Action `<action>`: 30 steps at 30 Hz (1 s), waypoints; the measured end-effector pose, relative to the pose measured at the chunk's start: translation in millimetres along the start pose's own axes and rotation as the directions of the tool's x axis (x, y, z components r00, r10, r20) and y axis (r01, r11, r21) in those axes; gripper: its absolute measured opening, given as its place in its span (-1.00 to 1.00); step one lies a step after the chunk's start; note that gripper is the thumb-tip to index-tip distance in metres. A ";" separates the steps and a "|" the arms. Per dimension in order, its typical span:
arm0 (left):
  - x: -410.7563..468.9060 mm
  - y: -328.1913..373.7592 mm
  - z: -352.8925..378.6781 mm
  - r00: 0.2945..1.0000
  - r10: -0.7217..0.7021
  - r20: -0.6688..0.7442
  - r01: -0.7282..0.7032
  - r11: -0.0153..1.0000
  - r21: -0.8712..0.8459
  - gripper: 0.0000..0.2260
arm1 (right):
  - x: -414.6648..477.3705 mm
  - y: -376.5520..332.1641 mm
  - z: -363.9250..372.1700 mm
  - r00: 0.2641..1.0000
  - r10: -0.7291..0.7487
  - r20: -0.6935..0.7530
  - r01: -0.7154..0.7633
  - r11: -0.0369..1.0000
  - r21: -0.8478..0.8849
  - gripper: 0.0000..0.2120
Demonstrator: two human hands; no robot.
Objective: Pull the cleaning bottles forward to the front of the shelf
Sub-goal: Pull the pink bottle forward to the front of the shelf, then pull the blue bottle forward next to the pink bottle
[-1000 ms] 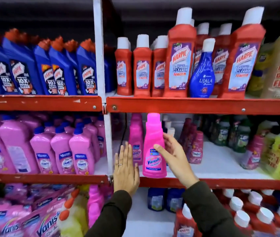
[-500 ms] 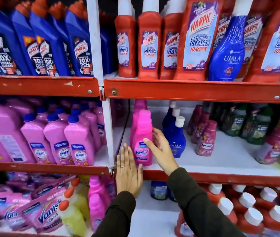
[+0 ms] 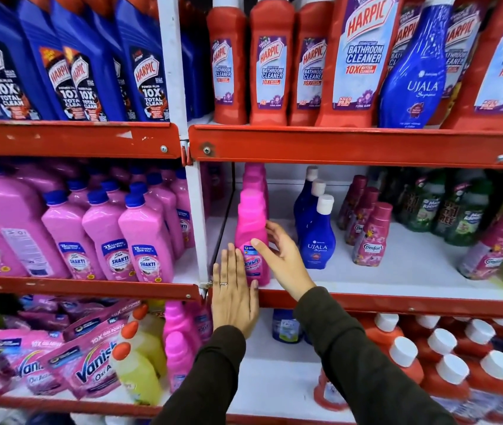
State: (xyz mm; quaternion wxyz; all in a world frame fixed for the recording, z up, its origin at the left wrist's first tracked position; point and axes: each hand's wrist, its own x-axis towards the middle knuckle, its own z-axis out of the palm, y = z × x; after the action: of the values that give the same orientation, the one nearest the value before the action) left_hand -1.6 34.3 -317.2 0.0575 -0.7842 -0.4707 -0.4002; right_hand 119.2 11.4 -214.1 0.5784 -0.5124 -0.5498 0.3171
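- Pink Vanish bottle (image 3: 251, 237) stands upright at the front lip of the white middle shelf (image 3: 403, 271), hard by the white upright post (image 3: 196, 222) on its left side.
- Left hand (image 3: 234, 297) lies flat, fingers straight and together, palm to the shelf's red front edge (image 3: 397, 305) and fingertips over the bottle's lower left; it grips nothing.
- Right hand (image 3: 285, 260) is spread open against the bottle's right side, thumb across the label, not closed round it.
- More pink bottles (image 3: 255, 179) queue directly behind the front one.
- Right of the Vanish bottle, a blue Ujala bottle (image 3: 317, 237) sits set back, two more behind it.
- Bare white shelf runs along the front edge from the Vanish bottle rightwards past the Comfort bottle (image 3: 371, 237).
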 end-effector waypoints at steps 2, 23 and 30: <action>-0.1 1.1 -1.6 1.000 -0.008 0.014 0.008 1.000 -0.004 -0.38 | -2.7 1.9 -0.1 1.000 -0.004 -0.010 0.004 1.000 -0.020 -0.54; 130.5 129.2 -109.0 0.908 0.243 -0.342 -0.267 0.963 -0.024 -0.39 | -37.0 -145.9 -101.5 0.565 -0.722 -0.401 0.473 0.681 -0.559 -0.93; 184.3 161.1 -130.2 0.893 0.287 -0.346 -0.246 0.956 0.159 -0.43 | 12.5 -204.1 -160.2 0.603 -0.637 -0.479 0.353 0.752 -0.556 -0.56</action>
State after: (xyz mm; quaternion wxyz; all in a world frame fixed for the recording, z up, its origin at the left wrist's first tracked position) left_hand 93.6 12.5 -57.7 0.2417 -0.7487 -0.3611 -0.5007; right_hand 235.5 -72.0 2.7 0.6762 -0.5187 -0.4920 -0.1779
